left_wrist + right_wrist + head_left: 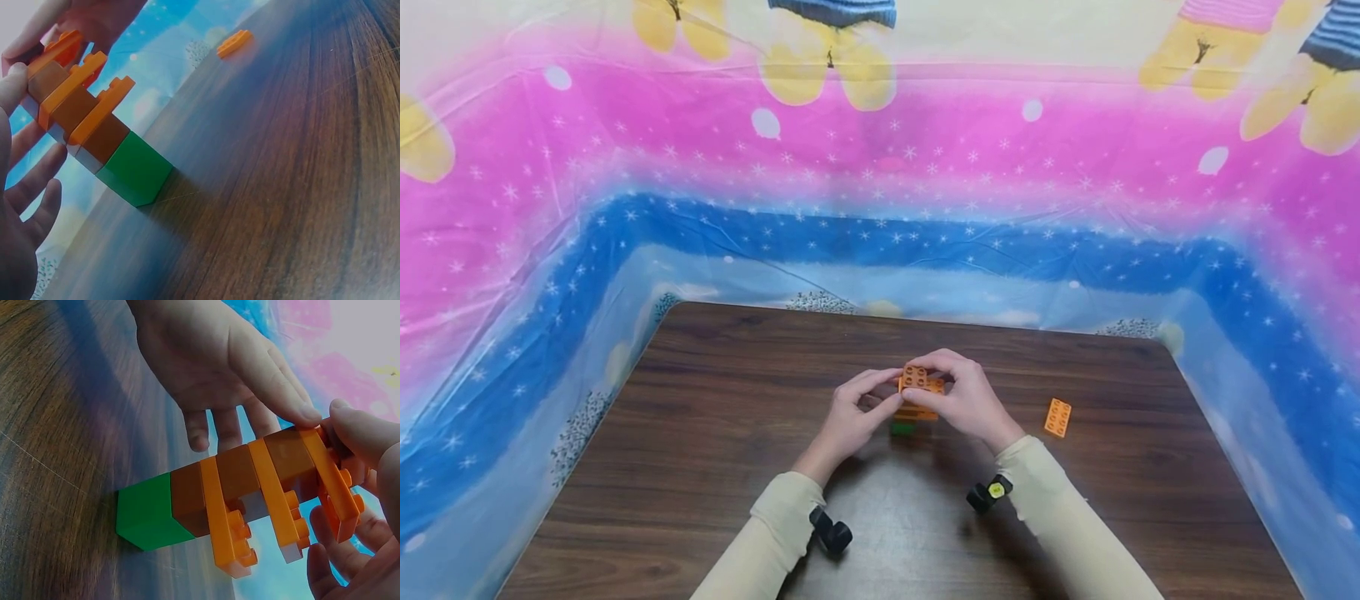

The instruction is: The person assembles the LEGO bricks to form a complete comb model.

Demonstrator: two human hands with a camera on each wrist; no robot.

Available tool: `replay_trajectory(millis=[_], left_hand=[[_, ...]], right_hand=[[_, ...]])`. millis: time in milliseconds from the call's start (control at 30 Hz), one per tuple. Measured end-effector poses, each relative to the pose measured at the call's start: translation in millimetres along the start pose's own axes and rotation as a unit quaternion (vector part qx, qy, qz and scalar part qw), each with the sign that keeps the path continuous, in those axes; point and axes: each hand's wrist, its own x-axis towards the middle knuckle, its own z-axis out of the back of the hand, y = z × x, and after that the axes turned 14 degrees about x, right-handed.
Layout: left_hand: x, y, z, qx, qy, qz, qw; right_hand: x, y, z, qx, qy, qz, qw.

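A toy brick tower (917,412) stands on the table. Its green brick (144,512) is at the bottom, with brown bricks (231,478) and orange plates (275,500) alternating above; the plates jut out to one side. My left hand (857,412) pinches the tower near its top between thumb and index finger, the other fingers extended beside it. At the very top, my right hand (962,396) pinches a studded brick (914,377) between thumb and fingers. That brick looks brown in the right wrist view and is partly hidden by the thumb.
A loose orange plate (1057,417) lies studs up on the dark wooden table (737,375), right of the hands. A patterned cloth (925,242) in pink and blue hangs around the table's back and sides.
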Motion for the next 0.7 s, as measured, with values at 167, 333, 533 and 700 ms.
replay_trajectory(millis=[167, 333, 533, 700], left_hand=[[-0.2, 1.5, 0.3, 0.0, 0.005, 0.001, 1.0], [-0.3, 1.5, 1.5, 0.004, 0.008, 0.001, 1.0], [0.6, 0.2, 2.3, 0.01, 0.008, 0.006, 0.9999], [1.7, -6.8, 3.5, 0.02, 0.006, 0.01, 0.9997]], right_hand=[[0.5, -1.0, -0.4, -0.007, 0.004, 0.005, 1.0], [0.9, -1.9, 0.0, -0.01, 0.008, 0.009, 0.9999], [2.1, -0.1, 0.9, -0.027, 0.013, 0.01, 0.9995], [3.0, 1.9, 1.4, -0.04, 0.016, 0.008, 0.999]])
